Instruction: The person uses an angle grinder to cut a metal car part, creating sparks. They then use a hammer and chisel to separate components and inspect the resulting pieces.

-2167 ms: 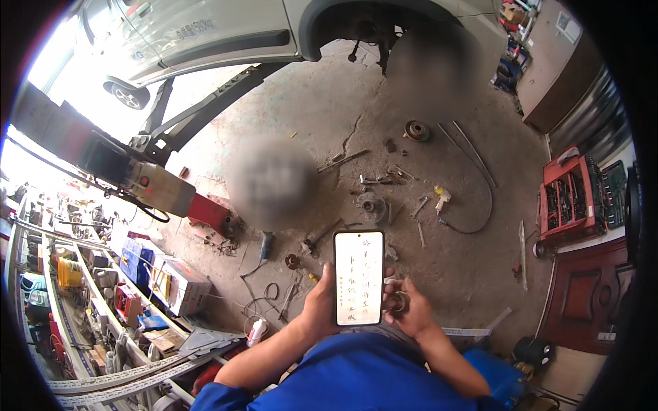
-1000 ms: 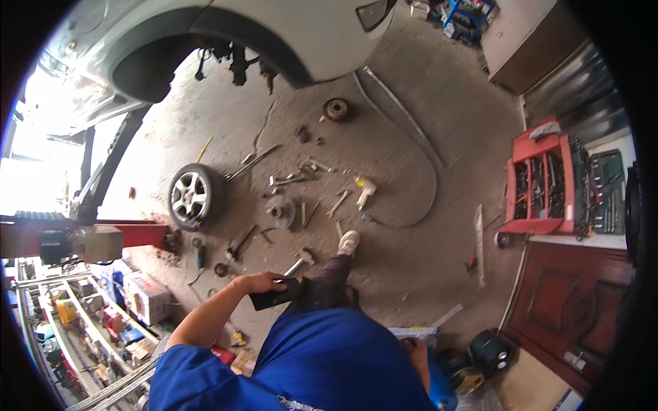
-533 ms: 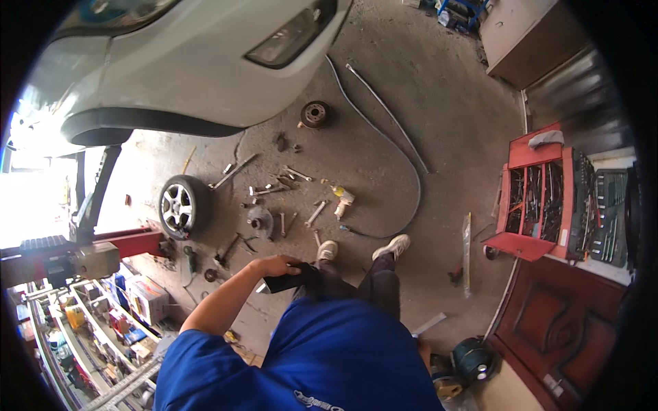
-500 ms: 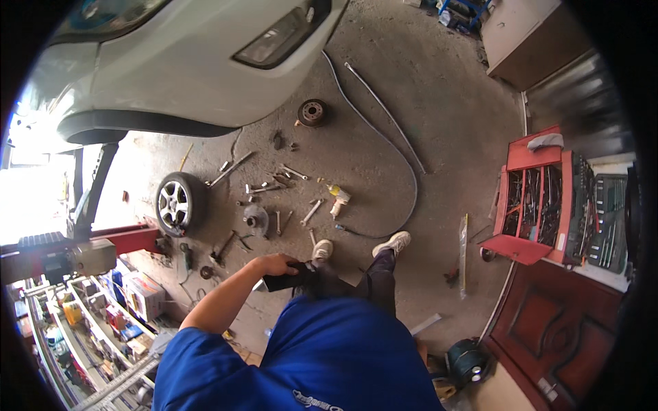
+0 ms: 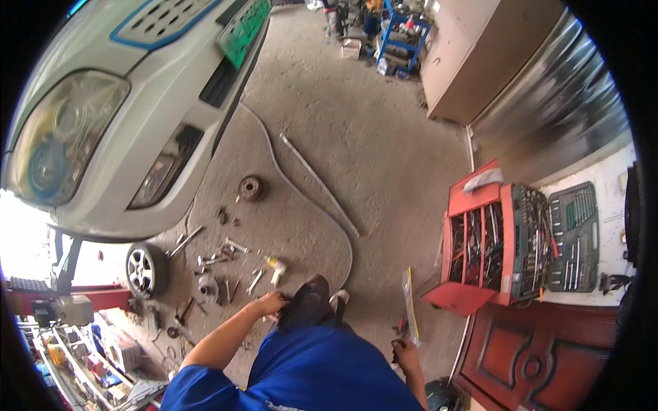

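My left hand (image 5: 273, 303) is at my left thigh, its fingers curled against the dark trouser leg (image 5: 305, 305). Whatever it may hold is hidden. Low on my right side, my right hand (image 5: 407, 355) hangs with bent fingers. Something dark shows at its fingertips, too small to name. On the floor ahead of my left hand lie a yellow and pale impact wrench (image 5: 277, 270), a wrench (image 5: 256, 281) and a metal hub (image 5: 208, 288). Beyond them sits a rusty brake drum (image 5: 252, 188).
A white car (image 5: 157, 103) fills the far left, with a wheel (image 5: 147, 270) below it. A grey hose (image 5: 301, 185) and a metal bar (image 5: 319, 185) cross the floor. At right are a red tool chest (image 5: 473, 240), a socket case (image 5: 574, 240) and a red door (image 5: 534, 363).
My view has swung to the right and further ahead, bringing in more of the car's front. My right hand has come into view. The black thing seen by my left hand is no longer distinct.
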`<control>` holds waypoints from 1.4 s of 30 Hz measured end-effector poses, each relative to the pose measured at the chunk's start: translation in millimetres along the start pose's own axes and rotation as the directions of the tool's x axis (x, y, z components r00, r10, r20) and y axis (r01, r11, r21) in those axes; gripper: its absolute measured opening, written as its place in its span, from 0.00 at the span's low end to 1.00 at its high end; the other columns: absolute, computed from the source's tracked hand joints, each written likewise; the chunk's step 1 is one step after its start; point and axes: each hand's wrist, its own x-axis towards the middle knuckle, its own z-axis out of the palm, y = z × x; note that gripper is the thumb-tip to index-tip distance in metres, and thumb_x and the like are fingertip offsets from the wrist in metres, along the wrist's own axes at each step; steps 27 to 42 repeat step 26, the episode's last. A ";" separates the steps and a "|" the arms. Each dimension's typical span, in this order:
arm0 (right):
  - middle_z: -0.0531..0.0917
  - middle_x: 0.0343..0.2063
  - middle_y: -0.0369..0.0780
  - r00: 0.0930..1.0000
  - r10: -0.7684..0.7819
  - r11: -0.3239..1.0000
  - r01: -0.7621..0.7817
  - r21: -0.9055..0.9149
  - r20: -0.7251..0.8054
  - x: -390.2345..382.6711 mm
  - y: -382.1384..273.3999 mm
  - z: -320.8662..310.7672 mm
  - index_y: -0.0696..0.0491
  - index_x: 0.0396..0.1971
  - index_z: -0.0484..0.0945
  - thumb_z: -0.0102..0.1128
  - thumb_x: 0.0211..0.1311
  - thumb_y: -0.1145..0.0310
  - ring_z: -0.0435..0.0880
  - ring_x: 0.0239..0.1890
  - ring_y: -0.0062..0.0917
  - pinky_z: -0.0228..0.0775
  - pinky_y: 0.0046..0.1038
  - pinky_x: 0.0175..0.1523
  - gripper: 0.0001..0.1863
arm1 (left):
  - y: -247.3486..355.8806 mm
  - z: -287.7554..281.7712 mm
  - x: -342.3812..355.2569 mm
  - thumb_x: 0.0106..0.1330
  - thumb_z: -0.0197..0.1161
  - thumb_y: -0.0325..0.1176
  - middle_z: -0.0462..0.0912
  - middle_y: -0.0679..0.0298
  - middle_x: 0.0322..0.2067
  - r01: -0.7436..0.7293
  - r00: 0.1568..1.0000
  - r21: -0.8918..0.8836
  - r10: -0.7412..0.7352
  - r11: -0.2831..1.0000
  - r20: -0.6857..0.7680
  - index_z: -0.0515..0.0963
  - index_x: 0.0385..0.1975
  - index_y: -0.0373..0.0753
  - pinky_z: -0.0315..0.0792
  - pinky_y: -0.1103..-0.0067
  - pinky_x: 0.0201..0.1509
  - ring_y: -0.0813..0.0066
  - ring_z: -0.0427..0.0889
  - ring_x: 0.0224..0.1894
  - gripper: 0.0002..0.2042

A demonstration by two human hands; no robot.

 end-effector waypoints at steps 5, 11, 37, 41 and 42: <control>0.80 0.22 0.41 0.992 -0.046 0.994 0.058 -0.097 0.121 69.5 -34.6 -14.7 0.60 0.39 0.81 0.61 0.63 0.62 0.80 0.20 0.24 0.77 0.29 0.25 0.15 | 29.8 -34.6 21.6 0.65 0.59 0.37 0.82 0.60 0.40 0.002 0.969 -0.396 0.096 0.918 0.227 0.73 0.57 0.33 0.78 0.74 0.45 0.72 0.82 0.43 0.23; 0.82 0.23 0.42 0.994 -0.069 0.960 0.089 -0.264 0.085 135.6 -155.8 -49.6 0.58 0.42 0.81 0.61 0.62 0.59 0.82 0.20 0.25 0.77 0.29 0.28 0.17 | 129.0 -58.0 98.2 0.65 0.62 0.42 0.83 0.56 0.46 -0.158 0.982 -0.139 0.170 0.978 0.084 0.76 0.55 0.37 0.75 0.69 0.50 0.66 0.81 0.46 0.21; 0.81 0.20 0.39 0.991 -0.129 0.974 0.124 -0.188 -0.016 342.7 -311.0 -184.2 0.58 0.41 0.81 0.59 0.61 0.67 0.81 0.20 0.24 0.75 0.29 0.28 0.13 | 225.4 -168.5 288.2 0.53 0.64 0.38 0.81 0.50 0.49 -0.700 0.682 0.658 0.532 0.278 0.501 0.79 0.47 0.38 0.74 0.69 0.56 0.54 0.79 0.51 0.21; 0.81 0.20 0.39 0.991 -0.129 0.974 0.124 -0.188 -0.016 342.7 -311.0 -184.2 0.58 0.41 0.81 0.59 0.61 0.67 0.81 0.20 0.24 0.75 0.29 0.28 0.13 | 225.4 -168.5 288.2 0.53 0.64 0.38 0.81 0.50 0.49 -0.700 0.682 0.658 0.532 0.278 0.501 0.79 0.47 0.38 0.74 0.69 0.56 0.54 0.79 0.51 0.21; 0.81 0.20 0.39 0.991 -0.129 0.974 0.124 -0.188 -0.016 342.7 -311.0 -184.2 0.58 0.41 0.81 0.59 0.61 0.67 0.81 0.20 0.24 0.75 0.29 0.28 0.13 | 225.4 -168.5 288.2 0.53 0.64 0.38 0.81 0.50 0.49 -0.700 0.682 0.658 0.532 0.278 0.501 0.79 0.47 0.38 0.74 0.69 0.56 0.54 0.79 0.51 0.21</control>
